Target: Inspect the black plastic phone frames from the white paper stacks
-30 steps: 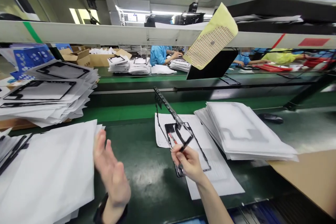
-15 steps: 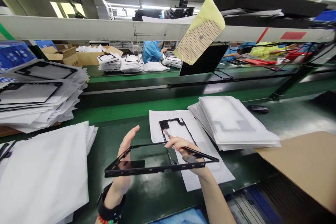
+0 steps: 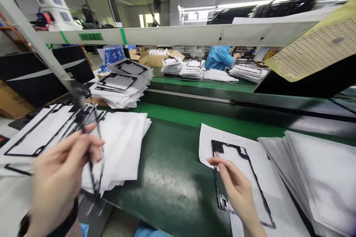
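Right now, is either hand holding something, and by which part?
The left hand holds a thin black frame, blurred, by one long side, roughly midway along. Whether the right hand grips anything cannot be told.

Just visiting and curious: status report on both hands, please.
Left hand: gripping black frame, both blurred. Right hand: over second frame on paper, grip unclear. In the way: right hand, hiding part of second frame.

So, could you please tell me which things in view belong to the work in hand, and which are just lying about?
In use, it seems:
black frame in the left hand
second frame by the right hand
left white stack
right white stack

Apparently just about:
yellow dotted sheet
open cardboard boxes
blue patterned box
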`<control>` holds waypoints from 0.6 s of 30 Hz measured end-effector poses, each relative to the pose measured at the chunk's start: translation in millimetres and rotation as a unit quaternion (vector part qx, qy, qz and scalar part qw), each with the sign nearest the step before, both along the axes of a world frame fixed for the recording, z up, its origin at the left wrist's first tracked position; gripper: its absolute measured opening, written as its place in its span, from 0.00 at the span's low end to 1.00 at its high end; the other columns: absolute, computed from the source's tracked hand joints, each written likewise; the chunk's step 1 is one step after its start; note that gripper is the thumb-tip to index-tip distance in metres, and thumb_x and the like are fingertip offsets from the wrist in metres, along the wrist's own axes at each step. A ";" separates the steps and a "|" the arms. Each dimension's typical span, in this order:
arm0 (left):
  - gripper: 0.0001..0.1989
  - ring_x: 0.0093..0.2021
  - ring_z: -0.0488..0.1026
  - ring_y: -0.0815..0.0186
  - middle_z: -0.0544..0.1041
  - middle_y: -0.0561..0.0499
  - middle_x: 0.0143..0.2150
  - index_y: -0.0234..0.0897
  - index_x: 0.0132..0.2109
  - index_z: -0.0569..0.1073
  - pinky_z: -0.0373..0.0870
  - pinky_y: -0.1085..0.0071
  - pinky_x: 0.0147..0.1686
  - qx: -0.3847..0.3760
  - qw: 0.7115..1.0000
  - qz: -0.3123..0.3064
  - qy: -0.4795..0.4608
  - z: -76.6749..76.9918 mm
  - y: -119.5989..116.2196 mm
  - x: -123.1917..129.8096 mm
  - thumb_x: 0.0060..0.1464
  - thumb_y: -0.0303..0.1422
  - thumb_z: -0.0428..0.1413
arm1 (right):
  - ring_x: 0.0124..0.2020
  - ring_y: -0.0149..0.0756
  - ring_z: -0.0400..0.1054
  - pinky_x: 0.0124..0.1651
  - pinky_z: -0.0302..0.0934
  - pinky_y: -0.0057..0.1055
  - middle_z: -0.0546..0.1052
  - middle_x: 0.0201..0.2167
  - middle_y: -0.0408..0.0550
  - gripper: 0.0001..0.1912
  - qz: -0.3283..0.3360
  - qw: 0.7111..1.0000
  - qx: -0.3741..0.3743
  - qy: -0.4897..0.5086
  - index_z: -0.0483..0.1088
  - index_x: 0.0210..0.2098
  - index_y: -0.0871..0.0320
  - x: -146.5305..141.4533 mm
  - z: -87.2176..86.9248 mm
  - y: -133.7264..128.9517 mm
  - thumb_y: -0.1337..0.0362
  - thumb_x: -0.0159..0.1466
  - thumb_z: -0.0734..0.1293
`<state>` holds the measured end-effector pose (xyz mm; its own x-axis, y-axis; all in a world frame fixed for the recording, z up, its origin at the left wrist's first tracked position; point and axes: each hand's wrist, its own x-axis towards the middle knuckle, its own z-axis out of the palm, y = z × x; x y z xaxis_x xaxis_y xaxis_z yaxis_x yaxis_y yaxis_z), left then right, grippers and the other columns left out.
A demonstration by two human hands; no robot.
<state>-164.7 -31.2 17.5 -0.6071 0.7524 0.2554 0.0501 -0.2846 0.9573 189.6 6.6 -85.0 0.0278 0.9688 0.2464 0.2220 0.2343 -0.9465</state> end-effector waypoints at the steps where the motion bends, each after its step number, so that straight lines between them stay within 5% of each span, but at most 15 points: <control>1: 0.12 0.24 0.69 0.73 0.78 0.51 0.33 0.33 0.39 0.76 0.69 0.76 0.25 -0.053 0.997 -0.011 0.050 -1.9 14.4 2.1 0.48 0.36 0.63 | 0.46 0.51 0.72 0.53 0.65 0.48 0.78 0.40 0.50 0.13 0.013 1.000 -0.019 0.001 0.74 0.40 0.47 -16.3 3.0 6.8 0.51 0.67 0.61; 4: 0.13 0.24 0.73 0.69 0.77 0.50 0.29 0.30 0.39 0.75 0.73 0.70 0.29 -0.147 0.984 -0.039 0.097 -23.3 60.9 10.2 0.53 0.38 0.60 | 0.35 0.43 0.73 0.43 0.69 0.41 0.77 0.34 0.48 0.13 0.129 0.988 -0.074 -0.039 0.74 0.36 0.53 -78.0 5.3 35.4 0.54 0.68 0.61; 7: 0.12 0.26 0.73 0.69 0.75 0.53 0.28 0.31 0.35 0.73 0.74 0.68 0.32 -0.213 0.962 -0.036 0.164 -52.6 86.5 6.4 0.59 0.38 0.56 | 0.21 0.30 0.67 0.30 0.68 0.32 0.72 0.21 0.41 0.15 0.282 0.939 -0.167 -0.106 0.71 0.27 0.61 -145.8 -6.1 65.1 0.57 0.65 0.68; 12: 0.15 0.30 0.74 0.67 0.75 0.53 0.30 0.33 0.37 0.73 0.74 0.64 0.37 -0.283 0.907 0.007 0.313 -73.8 82.0 -11.9 0.61 0.43 0.53 | 0.33 0.32 0.72 0.35 0.70 0.32 0.75 0.38 0.46 0.12 0.391 0.876 -0.256 -0.119 0.70 0.44 0.62 -234.2 -27.6 83.6 0.59 0.69 0.64; 18: 0.14 0.36 0.75 0.65 0.76 0.49 0.37 0.33 0.41 0.73 0.74 0.62 0.40 -0.359 0.821 0.013 0.444 -80.0 86.4 -23.2 0.61 0.41 0.54 | 0.39 0.35 0.72 0.41 0.71 0.37 0.75 0.43 0.49 0.13 0.418 0.867 -0.258 -0.081 0.69 0.48 0.62 -266.5 -29.7 80.7 0.59 0.69 0.64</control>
<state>-187.9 55.2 -62.5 -0.4396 0.8924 0.1018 0.8164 0.3496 0.4597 -76.8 87.3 -114.7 -0.7325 0.6152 -0.2916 0.3189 -0.0684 -0.9453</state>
